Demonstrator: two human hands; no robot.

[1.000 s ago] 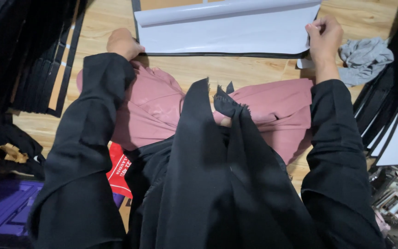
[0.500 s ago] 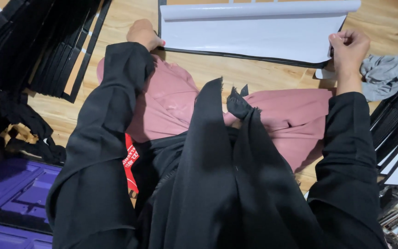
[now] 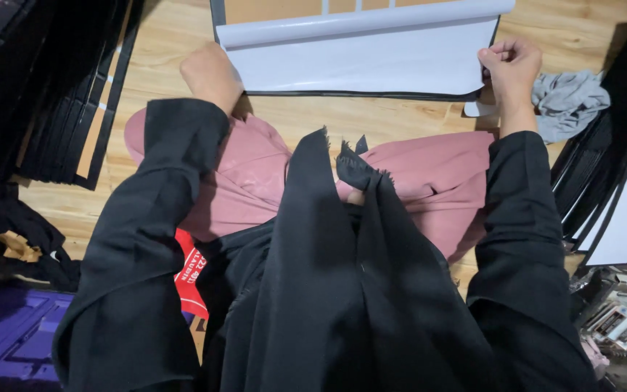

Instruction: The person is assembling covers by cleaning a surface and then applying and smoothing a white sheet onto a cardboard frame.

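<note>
White film (image 3: 361, 62) on a black-edged panel (image 3: 350, 94) was the work item at this moment. It lay flat on the wooden floor (image 3: 161, 43) directly ahead of my crossed legs, between both outstretched arms.

1. Right hand (image 3: 509, 69): I had the fingers closed in a pinch on the film's near right corner, where the sheet met the panel's edge. The corner sat slightly raised.
2. Left hand (image 3: 210, 76): I had it resting at the near left corner of the panel, knuckles up. The fingers were hidden under the hand, so I could not tell whether they gripped the edge or only pressed on it.
3. Film state: the far edge was curled over into a long roll across the panel's full width. The near portion lay smooth against the panel.

Progress, as I judged it: the sheet was positioned and held at both near corners, and most of its area lay flat. The rolled far edge was not yet laid down or taken off; which of the two applied, I could not determine.

Surroundings: a stack of black frames (image 3: 52, 94) leaned at my left, more black-edged panels (image 3: 618, 196) stood at my right, and a grey cloth (image 3: 569, 101) lay crumpled just beside the right hand.
</note>
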